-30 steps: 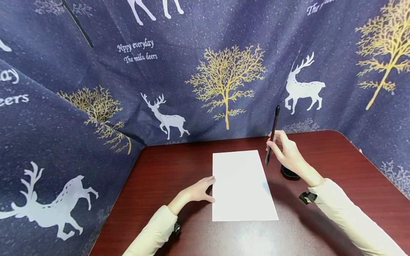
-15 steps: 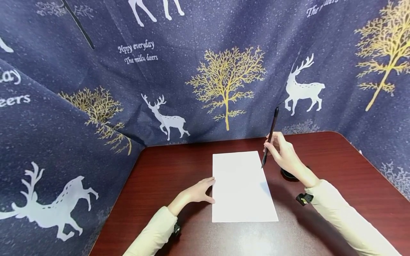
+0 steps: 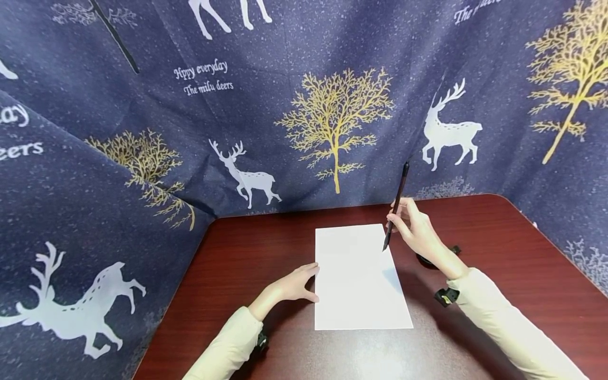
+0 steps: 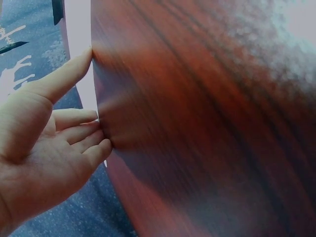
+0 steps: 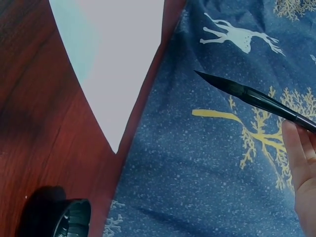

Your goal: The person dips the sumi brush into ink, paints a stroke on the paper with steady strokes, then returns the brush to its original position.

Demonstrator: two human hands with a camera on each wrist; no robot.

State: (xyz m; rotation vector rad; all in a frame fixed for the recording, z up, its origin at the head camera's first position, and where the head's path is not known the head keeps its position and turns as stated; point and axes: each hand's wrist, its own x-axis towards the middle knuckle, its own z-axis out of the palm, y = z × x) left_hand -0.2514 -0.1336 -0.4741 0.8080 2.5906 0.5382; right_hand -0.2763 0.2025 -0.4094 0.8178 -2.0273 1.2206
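Note:
A sheet of white paper lies flat on the dark red wooden table. At its left edge rests my left hand, thumb and fingers spread apart; in the left wrist view the fingertips touch down along the paper's edge. My right hand pinches a dark calligraphy brush by its handle between thumb and fingers. The brush is held nearly upright, and its pointed dark tip overlaps the paper's upper right edge in the head view. From the right wrist, the black bristles look smooth and tapered.
A small round black container stands on the table, partly hidden beneath my right wrist in the head view. A dark blue cloth printed with deer and trees hangs behind and beside the table.
My right hand has carried the brush leftward, and its tip has moved from right of the paper to over the paper's right edge. My left hand stays in place.

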